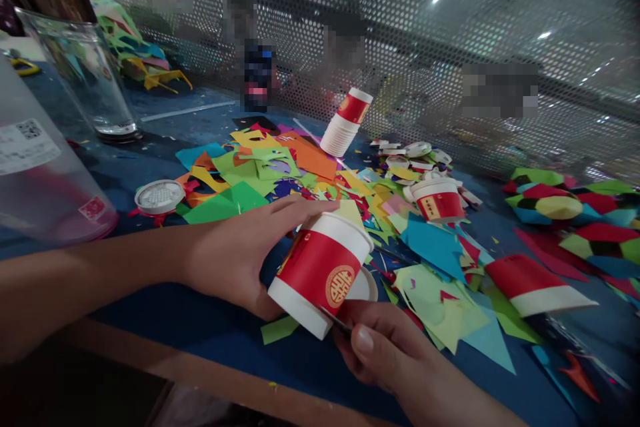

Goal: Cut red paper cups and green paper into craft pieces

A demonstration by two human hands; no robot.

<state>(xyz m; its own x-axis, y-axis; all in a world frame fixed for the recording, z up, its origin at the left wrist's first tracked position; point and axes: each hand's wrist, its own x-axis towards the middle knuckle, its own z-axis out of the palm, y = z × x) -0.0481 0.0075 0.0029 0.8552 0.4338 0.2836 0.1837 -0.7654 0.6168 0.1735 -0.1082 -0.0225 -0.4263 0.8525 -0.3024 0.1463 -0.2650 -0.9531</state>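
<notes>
My left hand (pixel 240 247) is wrapped round the far side of a red and white paper cup (pixel 320 270), which is tilted above the table; most of its fingers are behind the cup. A round gold emblem faces me on the red band. My right hand (pixel 380 347) is closed on a thin dark blade (pixel 336 320), whose tip meets the cup near its lower white edge. Whether the blade belongs to scissors or a knife is hidden in the grip. Just behind the right fingers shows a white round piece (pixel 364 288).
Coloured paper scraps (pixel 240 203) cover the blue table (pixel 200 320). Stacked paper cups (pixel 345 123) stand behind, with another cup (pixel 440 200) and a cut cup piece (pixel 535 283) to the right. A glass bottle (pixel 95 80) and a frosted container (pixel 45 173) are at left.
</notes>
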